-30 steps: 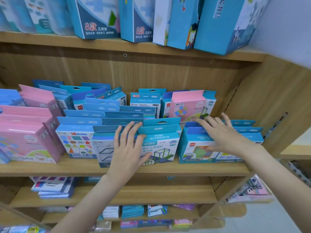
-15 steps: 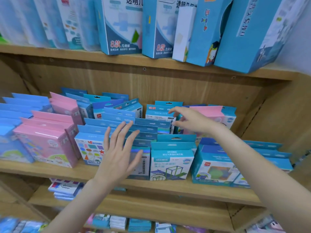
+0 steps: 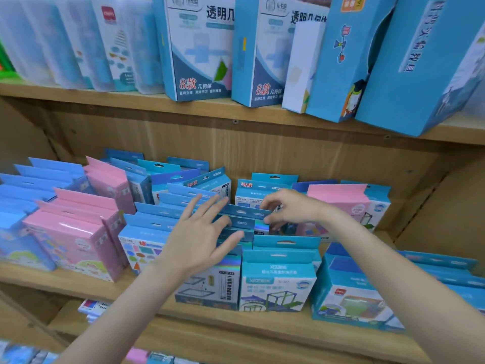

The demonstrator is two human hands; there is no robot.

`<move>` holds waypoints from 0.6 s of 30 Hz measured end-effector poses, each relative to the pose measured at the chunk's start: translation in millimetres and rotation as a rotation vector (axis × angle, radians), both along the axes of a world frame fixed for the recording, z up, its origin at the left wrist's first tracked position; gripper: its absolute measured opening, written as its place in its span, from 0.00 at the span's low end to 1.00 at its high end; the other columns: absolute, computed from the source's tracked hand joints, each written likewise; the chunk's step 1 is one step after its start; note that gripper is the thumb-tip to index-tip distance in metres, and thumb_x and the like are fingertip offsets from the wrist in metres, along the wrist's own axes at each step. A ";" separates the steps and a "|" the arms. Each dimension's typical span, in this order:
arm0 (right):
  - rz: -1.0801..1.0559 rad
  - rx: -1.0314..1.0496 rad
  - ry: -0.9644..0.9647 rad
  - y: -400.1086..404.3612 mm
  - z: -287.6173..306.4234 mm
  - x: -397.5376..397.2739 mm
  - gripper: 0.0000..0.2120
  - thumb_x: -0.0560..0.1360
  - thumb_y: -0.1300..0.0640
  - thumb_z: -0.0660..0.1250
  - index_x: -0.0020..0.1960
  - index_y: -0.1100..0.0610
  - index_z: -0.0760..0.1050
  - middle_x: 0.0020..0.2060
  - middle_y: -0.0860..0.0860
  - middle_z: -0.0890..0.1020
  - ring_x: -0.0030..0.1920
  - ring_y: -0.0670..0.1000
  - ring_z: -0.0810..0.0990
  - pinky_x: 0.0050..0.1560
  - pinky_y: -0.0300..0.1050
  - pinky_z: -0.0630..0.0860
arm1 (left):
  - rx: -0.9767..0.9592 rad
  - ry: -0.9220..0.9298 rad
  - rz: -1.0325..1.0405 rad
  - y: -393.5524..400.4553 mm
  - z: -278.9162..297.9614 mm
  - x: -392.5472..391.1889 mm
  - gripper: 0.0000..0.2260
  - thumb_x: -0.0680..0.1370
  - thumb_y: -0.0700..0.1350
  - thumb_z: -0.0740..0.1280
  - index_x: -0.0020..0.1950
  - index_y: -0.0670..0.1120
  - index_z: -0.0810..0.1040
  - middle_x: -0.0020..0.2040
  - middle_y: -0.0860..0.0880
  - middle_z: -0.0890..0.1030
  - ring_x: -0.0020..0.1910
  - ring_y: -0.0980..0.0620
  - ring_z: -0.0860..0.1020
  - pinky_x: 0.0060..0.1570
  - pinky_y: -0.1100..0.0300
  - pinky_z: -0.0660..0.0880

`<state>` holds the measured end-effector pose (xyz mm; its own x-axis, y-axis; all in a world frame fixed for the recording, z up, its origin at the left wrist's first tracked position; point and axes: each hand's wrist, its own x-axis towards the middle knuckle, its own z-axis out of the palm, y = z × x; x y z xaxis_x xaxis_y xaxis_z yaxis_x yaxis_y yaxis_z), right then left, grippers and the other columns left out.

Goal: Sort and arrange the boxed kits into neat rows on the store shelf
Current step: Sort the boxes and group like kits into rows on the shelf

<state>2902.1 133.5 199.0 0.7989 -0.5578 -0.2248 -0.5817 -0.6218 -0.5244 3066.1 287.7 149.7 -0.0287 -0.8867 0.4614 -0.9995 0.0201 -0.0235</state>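
Rows of small blue and pink boxed kits stand on the middle wooden shelf (image 3: 262,334). My left hand (image 3: 199,235) is spread, fingers straight, over the tabs of the blue kits in the middle row (image 3: 236,224). My right hand (image 3: 288,208) reaches in behind the front boxes, and its curled fingers pinch the right end of a blue kit (image 3: 258,215) in that row. A pink kit (image 3: 341,203) stands just right of that hand. In front are a frame-picture kit (image 3: 278,285) and a holographic-edged kit (image 3: 212,285).
Pink kits (image 3: 76,240) and blue kits fill the shelf's left side. More blue kits (image 3: 354,292) lie at the right, near the wooden side wall (image 3: 446,214). Tall blue boxes (image 3: 199,46) line the upper shelf. A lower shelf holds flat packs (image 3: 94,308).
The view has closed in on the shelf. My right hand has moved left from the pink kit and down onto a middle-row blue kit. My left hand has risen slightly over the tabs.
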 end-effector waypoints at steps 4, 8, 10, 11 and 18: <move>-0.104 0.153 -0.179 -11.2 10.4 -4.6 0.12 0.77 0.57 0.63 0.56 0.64 0.74 0.52 0.60 0.80 0.38 0.44 0.83 0.43 0.37 0.80 | 0.012 0.026 -0.014 1.5 -4.5 1.4 0.27 0.79 0.62 0.46 0.46 0.46 0.79 0.61 0.45 0.78 0.59 0.45 0.76 0.58 0.50 0.72; -0.128 -0.474 0.002 -39.5 6.1 5.3 0.18 0.77 0.56 0.62 0.65 0.59 0.69 0.63 0.56 0.75 0.63 0.55 0.72 0.62 0.48 0.66 | -0.013 -0.002 -0.009 4.5 -5.2 2.0 0.28 0.79 0.61 0.46 0.46 0.46 0.80 0.58 0.45 0.79 0.56 0.45 0.77 0.56 0.51 0.73; -0.113 -0.576 0.114 -41.0 -8.5 12.8 0.17 0.77 0.57 0.61 0.65 0.57 0.69 0.62 0.55 0.75 0.63 0.57 0.69 0.61 0.52 0.64 | -0.010 0.000 0.003 5.0 -5.0 1.4 0.28 0.79 0.61 0.45 0.47 0.46 0.80 0.56 0.46 0.79 0.54 0.45 0.77 0.53 0.51 0.74; -0.122 -0.629 0.110 -39.6 -13.6 14.5 0.15 0.77 0.58 0.61 0.63 0.57 0.71 0.60 0.55 0.77 0.61 0.57 0.70 0.59 0.52 0.64 | -0.011 0.001 0.011 5.2 -5.0 1.1 0.28 0.79 0.62 0.45 0.47 0.46 0.79 0.55 0.46 0.79 0.53 0.45 0.77 0.51 0.51 0.75; -0.251 -0.809 -0.198 -13.1 1.4 0.1 0.06 0.79 0.59 0.57 0.53 0.60 0.70 0.50 0.56 0.76 0.46 0.62 0.78 0.40 0.50 0.72 | -0.034 -0.001 0.019 4.3 -4.1 0.2 0.23 0.79 0.61 0.48 0.46 0.47 0.76 0.52 0.47 0.77 0.50 0.45 0.74 0.45 0.52 0.74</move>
<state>2902.2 120.4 200.4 0.6131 -0.6516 0.4467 -0.6967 -0.7125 -0.0833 3066.4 292.0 145.6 -0.0127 -0.8708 0.4914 -0.9997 0.0007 -0.0246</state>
